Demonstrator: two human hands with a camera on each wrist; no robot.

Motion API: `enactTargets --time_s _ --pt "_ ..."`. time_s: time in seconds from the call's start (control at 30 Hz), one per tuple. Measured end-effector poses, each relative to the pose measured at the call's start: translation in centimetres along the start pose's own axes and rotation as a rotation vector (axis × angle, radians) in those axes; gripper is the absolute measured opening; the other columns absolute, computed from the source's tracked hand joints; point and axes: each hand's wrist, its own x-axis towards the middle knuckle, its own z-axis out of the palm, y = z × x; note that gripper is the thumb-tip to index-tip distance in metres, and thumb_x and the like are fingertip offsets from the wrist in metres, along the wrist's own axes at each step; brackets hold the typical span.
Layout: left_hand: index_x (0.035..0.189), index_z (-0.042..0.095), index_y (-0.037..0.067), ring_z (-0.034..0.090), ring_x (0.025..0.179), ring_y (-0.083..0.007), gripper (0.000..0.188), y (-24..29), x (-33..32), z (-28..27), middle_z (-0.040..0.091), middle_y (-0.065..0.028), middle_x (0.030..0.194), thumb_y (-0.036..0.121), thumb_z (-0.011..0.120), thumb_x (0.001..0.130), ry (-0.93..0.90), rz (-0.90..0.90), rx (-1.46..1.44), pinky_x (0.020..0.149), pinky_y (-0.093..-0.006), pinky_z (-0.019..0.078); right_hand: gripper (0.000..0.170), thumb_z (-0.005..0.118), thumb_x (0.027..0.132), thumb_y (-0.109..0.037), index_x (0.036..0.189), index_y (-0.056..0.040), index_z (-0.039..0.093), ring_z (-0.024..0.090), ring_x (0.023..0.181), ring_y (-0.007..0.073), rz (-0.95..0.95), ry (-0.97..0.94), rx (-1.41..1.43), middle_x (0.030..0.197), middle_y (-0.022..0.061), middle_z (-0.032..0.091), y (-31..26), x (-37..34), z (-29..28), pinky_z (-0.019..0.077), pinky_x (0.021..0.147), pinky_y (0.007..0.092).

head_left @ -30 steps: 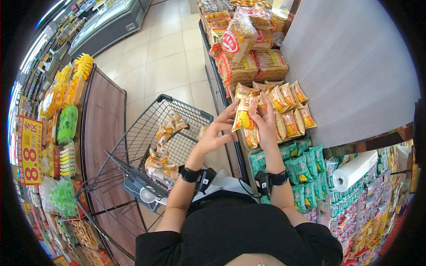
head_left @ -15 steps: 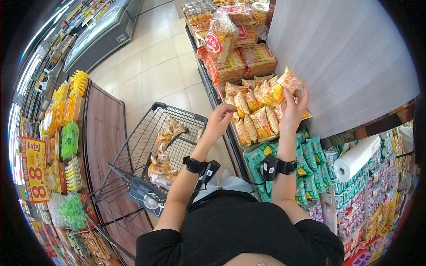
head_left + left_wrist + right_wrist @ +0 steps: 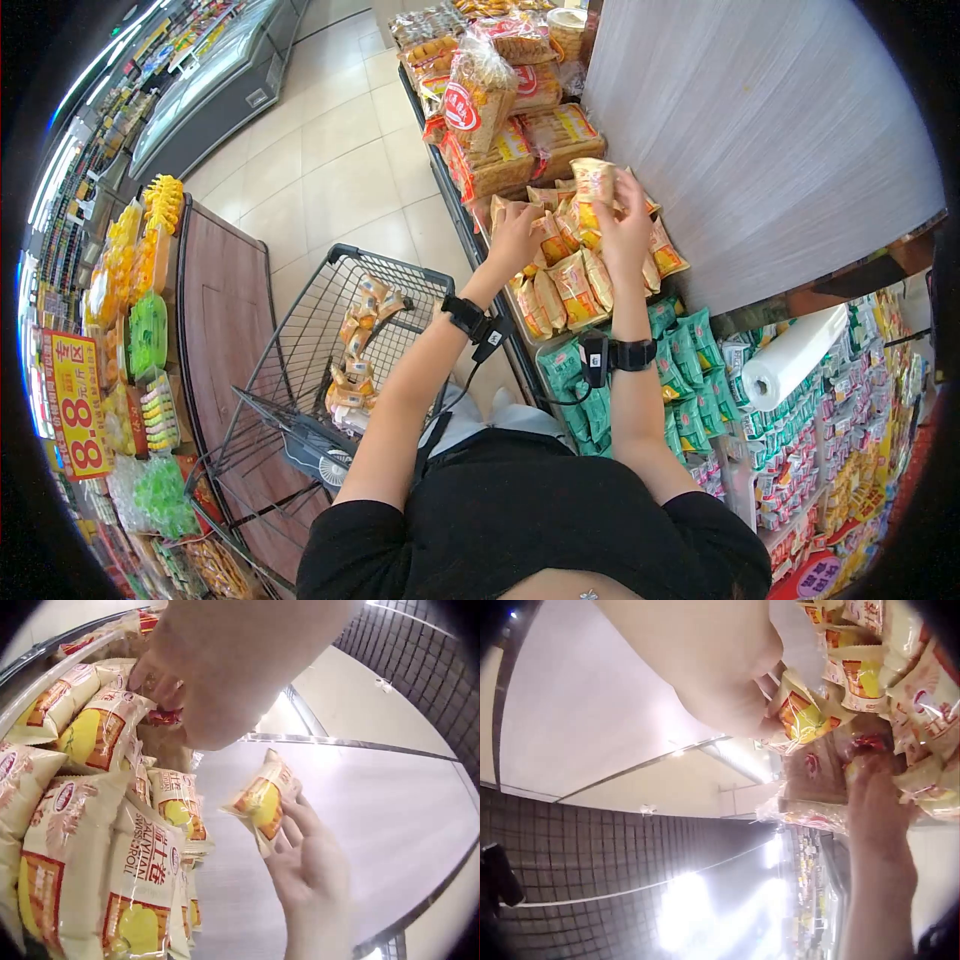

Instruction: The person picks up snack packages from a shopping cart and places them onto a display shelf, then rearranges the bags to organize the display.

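Clock directions are as in the head view, 12 at top. Right hand pinches one pack between thumb and fingers, holding it up over the pile. Pack is roughly upright in head view, tilted in left wrist view; cream wrapper, yellow and orange print. It sits at about 2 o'clock from the left hand, the two apart. Left hand is bent down onto the far left part of the pile, fingers partly hidden among the wrappers; cannot tell if it pinches anything there. Near packs in left wrist view read "SWISS ROLL".

Both wrists wear black straps with small cameras. Bagged bread is at 12 o'clock from the left hand, on the same stand, past the pile. Grey panel is at 2 o'clock from the right hand, alongside the stand. Green packs are between 5 and 6 o'clock from the right hand, white roll at 4.

Cart is at 8 o'clock from the left hand, more cream packs inside, small fan at its handle. Farther out, from view centre: price sign between 8 and 9, reading 8.8; freezer at 10.
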Motion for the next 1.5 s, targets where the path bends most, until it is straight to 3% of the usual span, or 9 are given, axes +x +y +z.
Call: enactTargets --time_s 0.07,0.2,0.43,0.53,0.73,0.83,1.03,1.33,1.5 --pt "0.109 0.053 0.006 0.045 0.104 -0.0378 0.034 -0.1 0.2 0.4 0.049 -0.017 0.11 0.008 0.058 0.076 -0.002 -0.05 0.001 0.09 -0.0443 0.0384 0.048 0.064 0.077 -0.003 0.122 -0.0058 0.048 0.057 0.099 0.0211 -0.065 -0.101 -0.189 0.111 0.0113 0.058 1.4 0.4 1.0 0.047 0.082 0.032" --pt "0.115 0.05 0.006 0.042 0.11 -0.0362 0.039 0.9 0.3 0.2 0.048 -0.0171 0.115 0.008 0.058 0.077 0.027 -0.137 -0.085 0.094 -0.0426 0.036 0.037 0.064 0.073 -0.002 0.11 -0.0057 0.057 0.056 0.099 0.0328 -0.095 -0.291 -0.404 0.109 0.0143 0.06 3.3 0.8 2.2 0.0453 0.085 0.0379" --pt "0.117 0.047 0.007 0.041 0.114 -0.0337 0.048 0.3 0.3 0.6 0.05 -0.0138 0.117 0.016 0.064 0.073 -0.058 0.013 -0.012 0.094 -0.0456 0.0343 0.024 0.066 0.07 -0.006 0.094 -0.0051 0.063 0.056 0.09 0.0308 -0.132 -0.285 -0.734 0.088 0.0115 0.062 5.5 -0.7 4.4 0.0448 0.078 0.0405" --pt "0.117 0.047 0.007 0.038 0.119 -0.0317 0.052 0.3 0.2 0.9 0.05 -0.0129 0.119 0.02 0.067 0.07 -0.153 -0.093 0.01 0.095 -0.0473 0.0319 0.013 0.07 0.066 -0.01 0.079 -0.0071 0.066 0.052 0.089 0.027 -0.214 -0.198 -0.869 0.085 0.0083 0.064 5.2 -1.6 4.6 0.0396 0.081 0.0388" --pt "0.12 0.045 0.009 0.036 0.121 -0.0302 0.056 0.0 0.1 1.9 0.05 -0.0114 0.12 0.021 0.068 0.07 -0.141 -0.066 -0.086 0.094 -0.0508 0.0309 0.015 0.071 0.065 -0.012 0.079 -0.0084 0.067 0.048 0.095 0.0229 -0.166 -0.231 -0.923 0.082 0.0049 0.063 4.5 -1.6 4.4 0.0349 0.086 0.0399" --pt "0.124 0.043 0.01 0.036 0.121 -0.0306 0.057 0.1 0.1 1.9 0.049 -0.0105 0.12 0.018 0.065 0.072 -0.156 -0.054 -0.046 0.093 -0.0518 0.0306 0.026 0.067 0.069 -0.011 0.095 -0.0104 0.064 0.048 0.097 0.0259 -0.157 -0.298 -0.914 0.083 0.0054 0.064 4.0 -1.5 4.0 0.0344 0.084 0.042" --pt "0.129 0.041 0.013 0.038 0.119 -0.0288 0.061 0.8 0.0 2.7 0.047 -0.0078 0.12 0.013 0.063 0.073 -0.113 0.003 0.118 0.093 -0.0512 0.0302 0.025 0.062 0.072 -0.01 0.097 -0.0082 0.065 0.048 0.097 0.0259 -0.196 -0.181 -0.903 0.08 0.0093 0.064 4.8 -1.7 4.4 0.0335 0.084 0.042" --pt "0.126 0.046 0.019 0.04 0.116 -0.0267 0.055 1.3 0.5 2.6 0.048 -0.0054 0.115 0.019 0.064 0.075 -0.108 0.021 0.204 0.088 -0.0547 0.0305 0.017 0.061 0.075 -0.013 0.089 -0.0086 0.069 0.049 0.094 0.0262 -0.163 -0.208 -0.917 0.077 0.0101 0.064 5.5 -1.4 4.3 0.0327 0.084 0.0411" --pt "0.125 0.047 0.018 0.038 0.118 -0.0266 0.05 1.2 0.6 1.9 0.049 -0.0052 0.116 0.02 0.062 0.076 -0.19 -0.039 0.097 0.09 -0.0578 0.0288 0.014 0.06 0.077 -0.016 0.085 -0.0085 0.069 0.045 0.101 0.0258 -0.176 -0.166 -0.964 0.094 0.0071 0.061 5.1 -1.9 4.7 0.032 0.084 0.0417"
